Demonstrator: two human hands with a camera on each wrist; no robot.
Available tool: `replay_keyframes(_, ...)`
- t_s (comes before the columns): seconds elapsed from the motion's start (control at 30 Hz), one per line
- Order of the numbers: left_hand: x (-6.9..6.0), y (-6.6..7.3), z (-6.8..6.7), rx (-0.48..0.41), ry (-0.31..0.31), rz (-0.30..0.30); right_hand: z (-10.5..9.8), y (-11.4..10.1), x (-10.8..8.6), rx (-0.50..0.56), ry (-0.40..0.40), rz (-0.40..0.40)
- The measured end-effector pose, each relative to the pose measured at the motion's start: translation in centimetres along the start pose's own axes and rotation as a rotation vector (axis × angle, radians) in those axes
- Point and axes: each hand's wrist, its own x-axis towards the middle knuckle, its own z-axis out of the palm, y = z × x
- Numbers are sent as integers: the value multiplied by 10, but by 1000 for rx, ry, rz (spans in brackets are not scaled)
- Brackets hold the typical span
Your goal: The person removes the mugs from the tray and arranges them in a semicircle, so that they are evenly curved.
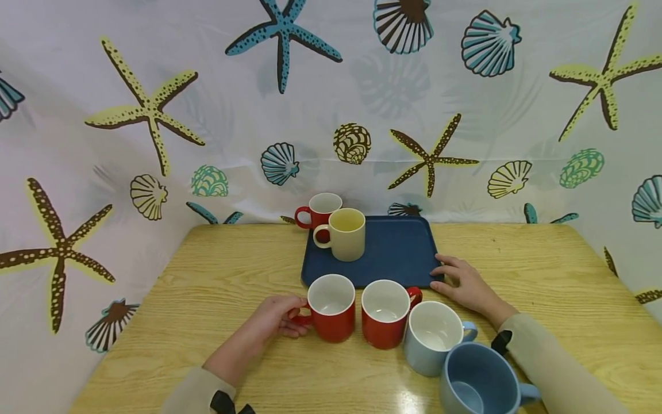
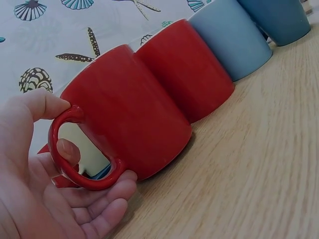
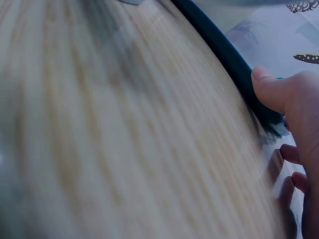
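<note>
The left hand (image 1: 276,317) holds the handle of a red mug (image 1: 333,322) with a white inside, its fingers curled round the handle (image 2: 62,149) in the left wrist view. That mug stands upright on the table, in front of a blue tray (image 1: 398,247). At the tray's right front corner the right hand (image 1: 468,287) touches the rim with its fingertips, thumb against the edge (image 3: 244,82) in the right wrist view. A cream mug (image 1: 349,238) stands on the tray's left part, and behind it is another red mug (image 1: 322,211), its base partly hidden.
Right of the held mug stand a second red mug (image 1: 383,325), a light blue mug (image 1: 429,345) and a darker blue mug (image 1: 478,382), in a slanting row towards the front right. A patterned curtain (image 1: 320,115) hangs behind the wooden table (image 1: 243,259).
</note>
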Motion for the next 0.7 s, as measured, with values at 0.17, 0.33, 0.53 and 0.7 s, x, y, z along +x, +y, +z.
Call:
replay_keyframes(0.17, -1, 1, 2, 17, -18, 6, 0, 0, 0, 2, 1, 5)
replay_keyframes(0.33, 0, 1, 4, 22, -24, 0, -1, -1, 0, 5, -1, 11)
replay_keyframes(0.53, 1, 1, 5, 35, -40, -9, -1, -1, 0, -3, -12, 28)
replay_keyframes(0.7, 2, 2, 3, 39, -72, -37, -1, 0, -1, 4, -12, 33)
